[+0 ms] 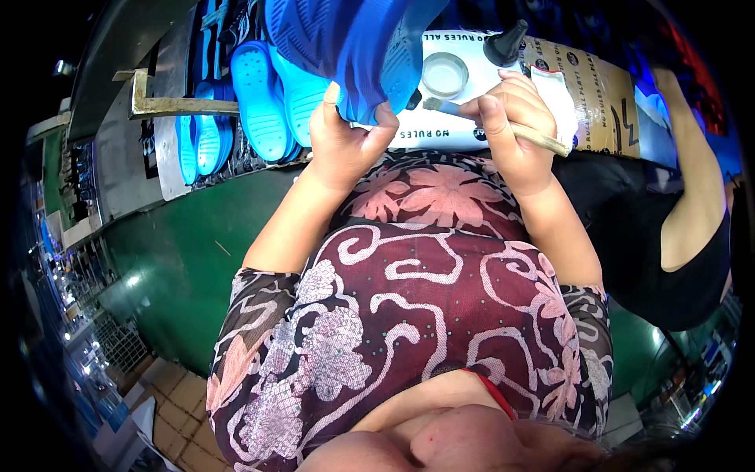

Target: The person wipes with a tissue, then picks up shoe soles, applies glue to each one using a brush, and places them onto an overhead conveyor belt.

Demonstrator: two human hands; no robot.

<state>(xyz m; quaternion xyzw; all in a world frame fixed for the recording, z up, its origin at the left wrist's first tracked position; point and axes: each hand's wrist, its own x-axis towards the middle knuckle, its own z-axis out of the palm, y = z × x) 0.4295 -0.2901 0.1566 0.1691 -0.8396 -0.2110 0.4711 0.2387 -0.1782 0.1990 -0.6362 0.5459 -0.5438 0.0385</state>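
Observation:
My left hand (pixel 351 138) grips the lower edge of a blue shoe (pixel 338 47), thumb and fingers closed on its rim. The shoe is held up and tilted, and its top runs out of the picture. In my right hand (pixel 515 130) is a brush (pixel 543 140) with a pale wooden handle, its flat tip pointing left toward the shoe. A small gap seems to lie between tip and shoe. Just beyond the brush sits a round, pale dish (pixel 446 75). Behind my right hand stands a black cone-shaped nozzle (pixel 506 43).
Several light-blue shoe soles (pixel 263 102) lie on the bench to the left, beside a metal bracket (pixel 177 106). Printed cardboard (pixel 605 94) covers the bench at right. A co-worker's bare arm (pixel 692 181) and dark clothing are close on my right.

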